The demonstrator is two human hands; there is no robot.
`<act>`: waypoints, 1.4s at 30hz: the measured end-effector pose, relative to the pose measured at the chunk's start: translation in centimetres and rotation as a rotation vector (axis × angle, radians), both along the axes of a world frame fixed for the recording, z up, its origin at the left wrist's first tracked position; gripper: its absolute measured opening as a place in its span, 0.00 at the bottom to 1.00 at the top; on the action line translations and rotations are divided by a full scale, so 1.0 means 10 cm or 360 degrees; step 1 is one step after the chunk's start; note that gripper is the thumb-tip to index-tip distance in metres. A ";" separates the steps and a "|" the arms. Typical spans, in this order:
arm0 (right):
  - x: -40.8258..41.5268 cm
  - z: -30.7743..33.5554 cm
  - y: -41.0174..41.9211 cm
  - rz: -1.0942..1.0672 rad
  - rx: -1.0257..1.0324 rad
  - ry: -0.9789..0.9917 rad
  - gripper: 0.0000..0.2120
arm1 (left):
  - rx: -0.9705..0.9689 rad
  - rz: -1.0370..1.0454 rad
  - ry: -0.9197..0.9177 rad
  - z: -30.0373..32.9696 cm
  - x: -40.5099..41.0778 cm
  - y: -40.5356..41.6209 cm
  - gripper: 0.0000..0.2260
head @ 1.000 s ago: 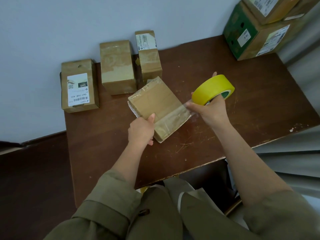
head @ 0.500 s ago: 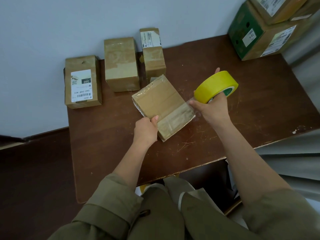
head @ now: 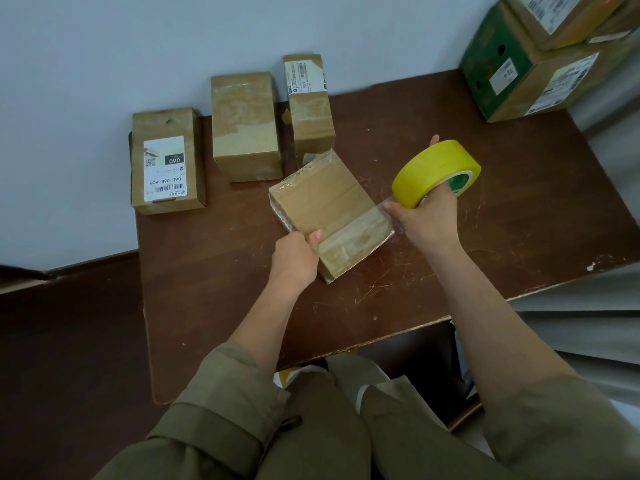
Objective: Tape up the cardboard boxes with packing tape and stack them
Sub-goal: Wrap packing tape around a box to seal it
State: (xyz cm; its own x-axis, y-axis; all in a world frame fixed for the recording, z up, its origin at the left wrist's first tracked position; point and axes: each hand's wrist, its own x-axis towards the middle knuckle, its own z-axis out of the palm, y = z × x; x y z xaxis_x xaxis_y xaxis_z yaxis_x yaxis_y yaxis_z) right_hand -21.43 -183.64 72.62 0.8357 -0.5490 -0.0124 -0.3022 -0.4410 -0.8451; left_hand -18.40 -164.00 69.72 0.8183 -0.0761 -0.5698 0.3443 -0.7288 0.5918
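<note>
A flat cardboard box (head: 329, 206) lies at an angle in the middle of the brown table (head: 502, 209). My left hand (head: 294, 258) grips its near left edge, thumb on the top face. My right hand (head: 427, 216) holds a yellow roll of packing tape (head: 434, 173) just right of the box, raised off the table. A clear strip of tape (head: 377, 216) runs from the roll across the box's near end. Three more boxes stand against the wall: one with a white label (head: 166, 161), a plain one (head: 246, 126) and a narrow one (head: 310, 109).
A green and brown carton (head: 519, 74) with another box (head: 561, 15) on top of it fills the table's far right corner. Grey fabric (head: 588, 323) hangs off the table's right front edge. Dark floor lies to the left.
The strip of tape lies a little further across the box's near end, and the roll sits slightly higher and more to the right. My left hand keeps its grip on the box.
</note>
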 end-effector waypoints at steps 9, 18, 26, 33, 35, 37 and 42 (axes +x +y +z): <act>0.03 -0.03 0.00 -0.0012 0.0093 0.0086 0.30 | -0.0001 -0.0057 0.0028 -0.02 0.02 0.03 0.19; 0.04 -0.05 0.00 -0.0017 0.0152 0.0132 0.31 | -0.0133 -0.0058 -0.0024 -0.07 0.00 0.08 0.18; 0.06 -0.08 0.01 -0.0004 0.0194 0.0191 0.35 | -0.0137 -0.0103 -0.0077 -0.10 0.00 0.10 0.19; 0.07 -0.16 0.03 -0.0114 0.0366 0.0286 0.36 | -0.0177 -0.0097 -0.0076 -0.12 0.01 0.10 0.18; 0.06 -0.23 0.02 -0.0187 0.0523 0.0310 0.31 | -0.0183 -0.0092 -0.0083 -0.13 0.01 0.10 0.18; 0.06 -0.29 0.02 -0.0239 0.0701 0.0327 0.22 | -0.0187 -0.0071 -0.0095 -0.13 0.00 0.08 0.18; 0.06 -0.28 0.07 -0.0269 0.0792 0.0234 0.29 | -0.0065 0.0011 -0.0120 -0.09 -0.05 -0.02 0.21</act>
